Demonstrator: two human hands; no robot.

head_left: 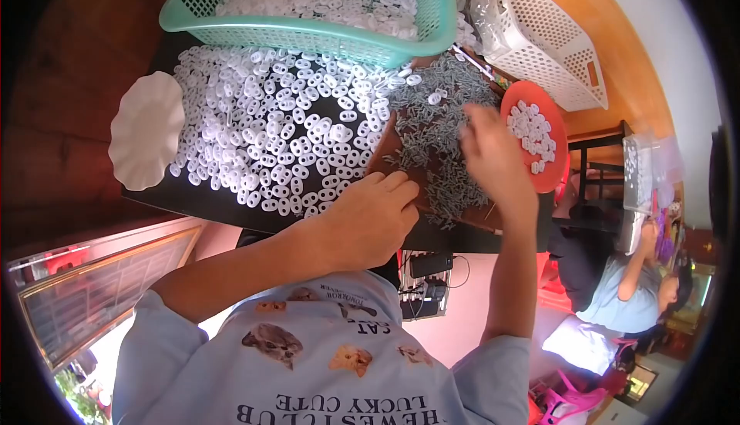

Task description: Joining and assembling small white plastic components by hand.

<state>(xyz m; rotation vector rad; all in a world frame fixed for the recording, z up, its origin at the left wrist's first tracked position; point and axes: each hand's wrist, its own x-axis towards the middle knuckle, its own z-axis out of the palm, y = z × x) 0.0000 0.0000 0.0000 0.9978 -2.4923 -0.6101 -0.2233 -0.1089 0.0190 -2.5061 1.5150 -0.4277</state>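
My left hand (pixel 374 217) rests at the near edge of a brown sheet (pixel 378 159), its fingers curled together; whatever they hold is hidden. My right hand (pixel 492 147) hovers over a spread of small grey screw-like pieces (pixel 432 136), fingers bent and smeared by motion. Left of the sheet, many white oval plastic pieces with two holes (pixel 254 109) cover the black table (pixel 223 207). A couple of white pieces (pixel 436 97) lie among the grey ones. Close by my right hand stands an orange-red plate (pixel 512 102) with white pieces on it.
A teal basket (pixel 308 32) full of white pieces stands at the far side. At the left edge sits a white wavy-rimmed dish (pixel 146 132). A white perforated crate (pixel 551 39) is at the far right. Another person (pixel 628 294) sits off to the right.
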